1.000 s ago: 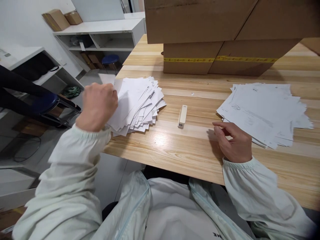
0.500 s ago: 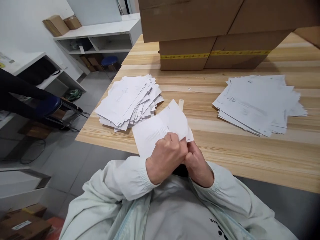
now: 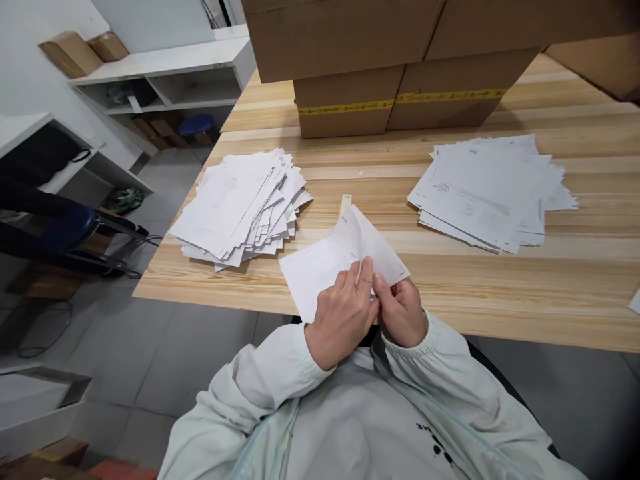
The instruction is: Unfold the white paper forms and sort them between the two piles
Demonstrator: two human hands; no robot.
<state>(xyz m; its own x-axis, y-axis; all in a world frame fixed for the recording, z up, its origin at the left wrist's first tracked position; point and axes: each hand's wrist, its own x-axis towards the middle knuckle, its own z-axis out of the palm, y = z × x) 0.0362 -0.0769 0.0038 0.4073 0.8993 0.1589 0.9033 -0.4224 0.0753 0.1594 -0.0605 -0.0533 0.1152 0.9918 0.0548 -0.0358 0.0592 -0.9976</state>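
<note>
Both my hands hold a small set of white printed sheets (image 3: 325, 263) just above the near edge of the wooden table (image 3: 500, 293). My left hand (image 3: 343, 313) grips the lower left part, fingers laid over the paper. My right hand (image 3: 404, 310) pinches the lower right corner, where one sheet is peeled away from another. A cream stapler (image 3: 345, 202) lies on the table behind the sheets, mostly hidden by them. A messy pile of papers (image 3: 240, 203) lies at the left and a second pile of papers (image 3: 487, 190) at the right.
Stacked cardboard boxes (image 3: 395, 73) with yellow tape stand at the back of the table. White shelving (image 3: 165, 80) with boxes lines the left wall. A blue stool (image 3: 75, 230) and a dark sleeve of another person are at the far left. A paper scrap (image 3: 635, 301) lies at the right edge.
My left hand took sheets from the left pile and brought them to the table's near edge. My right hand left the table and joined it, now separating the sheets at the corner.
</note>
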